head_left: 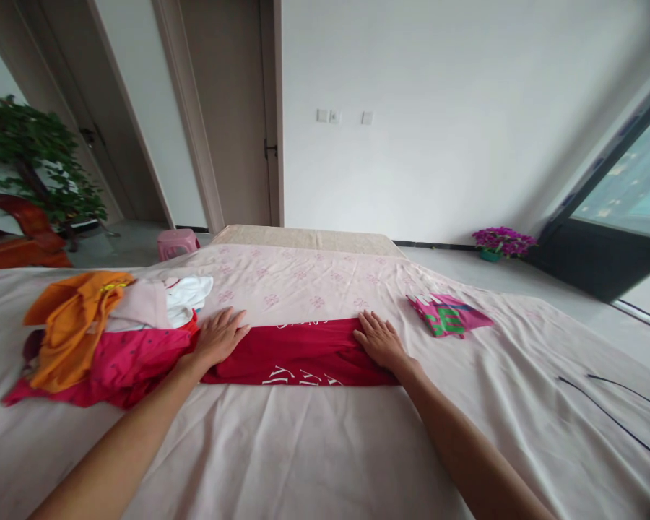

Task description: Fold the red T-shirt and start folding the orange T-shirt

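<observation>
Nearest, the pale sheet (pixel 297 455) lies in loose creases, with two black cables (pixel 612 419) over its right side. Just beyond that bare stretch is the red cloth (pixel 308 357), a flattened, folded band with white lettering, its long axis running left to right across the person's front. The relation that matters is that it lies between the two hands, one at each end, so neither hand is clearly nearer to its middle: the left hand (pixel 220 338) rests on the left end, the right hand (pixel 380 342) on the right end. Both are palm down, fingers extended and a little spread, pointing away and slightly inward toward the far edge, pinching nothing that shows; how hard they press I cannot tell. From the left fingers the bulk of the cloth lies rightward, from the right fingers leftward. Just beside the left hand is a heap of clothes (pixel 135 354), orange, pink and white; farther off past the right hand, well apart from the cloth, lies a folded pink garment (pixel 449 315). Beyond the sheet are a pink stool (pixel 178 244) and a white wall (pixel 438 159)
</observation>
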### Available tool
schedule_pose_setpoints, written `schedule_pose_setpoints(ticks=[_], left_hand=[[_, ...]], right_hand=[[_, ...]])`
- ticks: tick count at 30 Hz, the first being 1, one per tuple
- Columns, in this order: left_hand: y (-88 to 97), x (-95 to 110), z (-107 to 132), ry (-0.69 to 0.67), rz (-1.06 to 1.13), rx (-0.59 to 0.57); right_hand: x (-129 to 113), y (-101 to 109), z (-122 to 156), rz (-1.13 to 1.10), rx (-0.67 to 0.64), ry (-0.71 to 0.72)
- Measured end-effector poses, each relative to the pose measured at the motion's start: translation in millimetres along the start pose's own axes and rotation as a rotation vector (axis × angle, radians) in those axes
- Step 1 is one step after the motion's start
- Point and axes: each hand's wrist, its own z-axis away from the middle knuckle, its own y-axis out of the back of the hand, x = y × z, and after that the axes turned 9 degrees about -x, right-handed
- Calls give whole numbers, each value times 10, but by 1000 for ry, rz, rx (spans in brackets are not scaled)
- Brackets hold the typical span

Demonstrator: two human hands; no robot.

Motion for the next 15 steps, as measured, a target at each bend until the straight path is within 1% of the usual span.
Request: schedule_pose_setpoints(ticks=[3, 6, 7, 9, 11, 12, 13, 15], left_hand=[[27, -117, -73, -73, 112, -22], [120, -173, -29, -150, 161, -41], [161, -176, 15, -170, 176, -19], [248, -164, 132, -185, 190, 64], [333, -141, 253, -149, 163, 136], [371, -130, 303, -112, 140, 144], [405, -119, 341, -65, 116, 132], [459, -104, 378, 57, 65, 62]], right_hand=[[-2, 9, -3, -1, -20, -24], [-9, 20, -2, -8, -28, -30], [-11, 20, 0, -12, -28, -31], [-14, 17, 2, -19, -24, -32], [-17, 11, 6, -25, -16, -32], [-19, 10, 8, -27, -13, -35], [-22, 11, 11, -28, -12, -36], [-33, 21, 20, -28, -14, -45]])
